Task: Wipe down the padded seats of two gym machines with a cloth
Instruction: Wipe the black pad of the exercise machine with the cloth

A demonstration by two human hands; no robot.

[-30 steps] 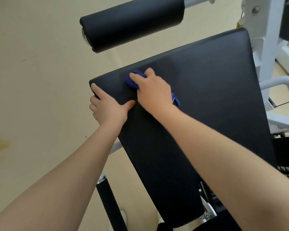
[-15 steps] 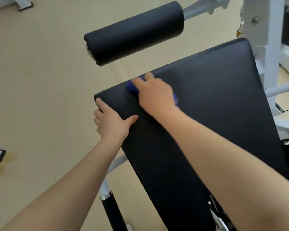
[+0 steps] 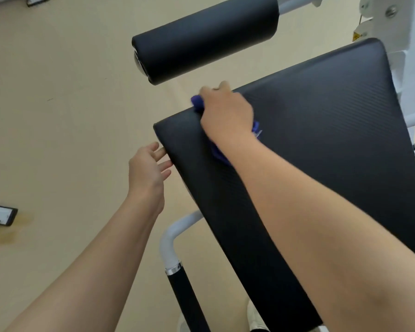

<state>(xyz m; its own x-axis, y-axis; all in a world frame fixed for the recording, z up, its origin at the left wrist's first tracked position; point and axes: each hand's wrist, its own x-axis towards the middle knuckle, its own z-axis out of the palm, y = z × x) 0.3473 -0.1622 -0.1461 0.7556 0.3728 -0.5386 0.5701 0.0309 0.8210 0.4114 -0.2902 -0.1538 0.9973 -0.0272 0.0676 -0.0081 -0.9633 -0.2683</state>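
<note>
Black textured padding covers the seat (image 3: 321, 152), which stands over a beige floor (image 3: 58, 116) beside a white frame (image 3: 407, 68). Near its upper-left corner the right hand (image 3: 225, 113) presses a purple cloth (image 3: 197, 103), fingers closed on it. Beside the seat's left edge, the left hand (image 3: 146, 171) hangs open, holding nothing.

Seat pad (image 3: 321, 140): matt black textured vinyl; cloth (image 3: 197, 101) blue, soft fabric.

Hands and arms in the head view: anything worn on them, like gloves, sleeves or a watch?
Nothing shows. The left hand and right hand are bare, no gloves. Both forearms are uncovered as far as the picture's edge, with no sleeve, watch or band in view. No ring can be made out, though the right hand's fingers are partly hidden and blurred.
</note>
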